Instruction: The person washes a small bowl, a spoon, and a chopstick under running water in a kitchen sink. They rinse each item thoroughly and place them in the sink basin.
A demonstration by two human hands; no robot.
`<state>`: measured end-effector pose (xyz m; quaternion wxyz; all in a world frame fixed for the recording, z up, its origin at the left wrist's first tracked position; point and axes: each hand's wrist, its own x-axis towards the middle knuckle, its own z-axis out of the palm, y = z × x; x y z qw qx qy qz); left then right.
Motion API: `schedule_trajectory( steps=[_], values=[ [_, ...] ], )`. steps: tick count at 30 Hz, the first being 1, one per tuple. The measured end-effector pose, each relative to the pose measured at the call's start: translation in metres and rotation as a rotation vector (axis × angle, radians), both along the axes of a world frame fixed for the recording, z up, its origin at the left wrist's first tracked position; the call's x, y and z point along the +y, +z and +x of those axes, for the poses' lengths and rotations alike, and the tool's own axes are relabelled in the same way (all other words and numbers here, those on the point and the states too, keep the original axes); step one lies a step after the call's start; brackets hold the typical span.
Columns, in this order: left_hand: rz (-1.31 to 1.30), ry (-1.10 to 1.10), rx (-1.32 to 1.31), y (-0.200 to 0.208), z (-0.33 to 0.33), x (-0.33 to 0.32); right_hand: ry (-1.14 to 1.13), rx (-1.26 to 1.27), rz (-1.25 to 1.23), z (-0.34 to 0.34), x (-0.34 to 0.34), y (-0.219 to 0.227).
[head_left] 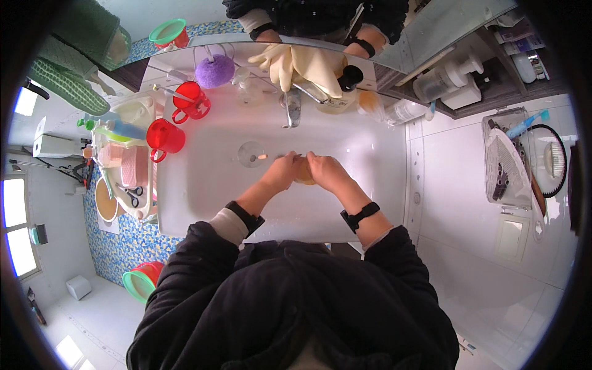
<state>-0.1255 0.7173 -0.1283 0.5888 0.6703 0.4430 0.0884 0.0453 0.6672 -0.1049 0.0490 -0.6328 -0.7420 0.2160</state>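
Observation:
Over the white sink basin (213, 188) my two hands meet in front of me. My left hand (283, 172) is closed, its fingertips pinching at a tan, rounded thing (304, 173). From the other side my right hand (328, 171) closes on the same thing, which hangs between the two. Fingers cover much of it, so its kind does not show. A small dark tip pokes out by the left fingertips. To the left of my hands lie the round drain (250, 154) and a small orange-tan bit (263, 156) at its edge. The chrome faucet (292, 110) stands just beyond.
Two red mugs (165, 139) stand on the left rim, one holding a toothbrush. Along the back are a purple bath puff (214, 71) and cream rubber gloves (311, 69). Scissors (131, 195) lie on a white rack at left. A clear caddy (507, 157) hangs at right.

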Motion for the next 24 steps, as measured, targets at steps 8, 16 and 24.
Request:
schedule_trajectory(
  steps=[8, 16, 24],
  values=[
    [0.076, 0.172, 0.069, 0.009, 0.012, -0.008, -0.102, -0.063, -0.004, -0.009, -0.003, 0.003],
    [-0.346, 0.475, -0.026, 0.020, 0.026, -0.017, -0.304, 0.122, -0.049, -0.016, -0.016, 0.006],
    [0.008, -0.343, 0.279, -0.010, 0.014, 0.018, 0.087, 0.117, 0.013, -0.001, -0.004, 0.005]
  ],
)
